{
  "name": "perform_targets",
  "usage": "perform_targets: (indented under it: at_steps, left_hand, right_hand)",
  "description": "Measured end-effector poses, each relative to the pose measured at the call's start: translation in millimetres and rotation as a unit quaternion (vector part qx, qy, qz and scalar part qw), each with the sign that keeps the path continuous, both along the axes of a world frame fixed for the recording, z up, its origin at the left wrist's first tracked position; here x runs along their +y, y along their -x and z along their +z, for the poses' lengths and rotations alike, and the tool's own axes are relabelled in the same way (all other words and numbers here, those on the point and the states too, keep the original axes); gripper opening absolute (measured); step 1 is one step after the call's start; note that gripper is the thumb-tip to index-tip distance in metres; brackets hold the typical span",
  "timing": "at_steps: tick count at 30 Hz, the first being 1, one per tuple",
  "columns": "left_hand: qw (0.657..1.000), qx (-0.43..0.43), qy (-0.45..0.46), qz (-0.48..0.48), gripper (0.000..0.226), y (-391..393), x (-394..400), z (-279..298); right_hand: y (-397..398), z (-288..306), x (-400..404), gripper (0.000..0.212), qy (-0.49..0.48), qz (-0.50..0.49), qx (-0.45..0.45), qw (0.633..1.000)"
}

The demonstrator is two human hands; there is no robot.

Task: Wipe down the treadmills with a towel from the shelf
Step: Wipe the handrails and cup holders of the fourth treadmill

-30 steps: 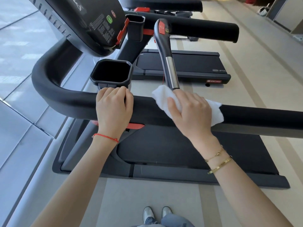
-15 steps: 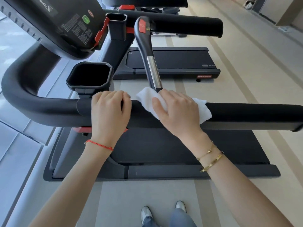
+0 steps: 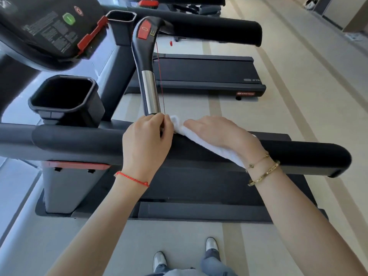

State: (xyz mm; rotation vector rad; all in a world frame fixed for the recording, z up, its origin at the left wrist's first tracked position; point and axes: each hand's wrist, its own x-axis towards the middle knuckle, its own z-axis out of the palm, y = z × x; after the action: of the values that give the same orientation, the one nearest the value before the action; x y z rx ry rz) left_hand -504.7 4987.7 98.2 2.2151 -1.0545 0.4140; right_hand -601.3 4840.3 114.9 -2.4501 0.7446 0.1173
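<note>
White terry-cloth towel (image 3: pixel 207 145), crumpled and folded, draped over the top of the near black treadmill's padded black side handrail (image 3: pixel 79 144), stretched along it. Handrail runs left to right across the view; black running deck (image 3: pixel 199 188) below. Second black treadmill (image 3: pixel 205 73) stands beyond, parallel, belt flat.
</note>
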Motion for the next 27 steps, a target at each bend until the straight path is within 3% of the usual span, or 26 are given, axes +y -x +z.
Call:
perform_targets:
  at_steps: [4, 6, 9, 13, 20, 27]
  left_hand:
    - [1.0, 0.006, -0.011, 0.023, 0.039, 14.7, -11.7, 4.1]
    - [1.0, 0.004, -0.01, 0.029, 0.039, 24.5, -19.7, 4.6]
    - [1.0, -0.003, -0.017, 0.019, 0.039, 40.3, -32.5, 3.6]
    - [0.999, -0.013, -0.043, 0.0, 0.043, 60.7, -48.9, 0.8]
    - [0.998, -0.006, -0.058, -0.026, 0.049, 93.7, -79.9, -0.2]
    - [0.996, -0.003, -0.08, -0.041, 0.054, 127.7, -110.5, -4.5]
  right_hand:
    - [11.5, -0.4, -9.9, 0.077, -0.026, 0.117, 0.027, 0.992]
    - [19.4, -1.9, -19.0, 0.08, -0.036, 0.08, 0.015, 0.996]
    - [39.7, -6.2, -36.0, 0.067, 0.079, 0.048, 0.012, 0.996]
    - [68.7, -7.9, -47.6, 0.054, 0.125, 0.004, -0.025, 0.992]
    - [111.8, -18.4, -50.4, 0.049, 0.243, -0.053, -0.115, 0.962]
    - [172.8, -26.7, -90.5, 0.048, 0.289, -0.091, -0.15, 0.941]
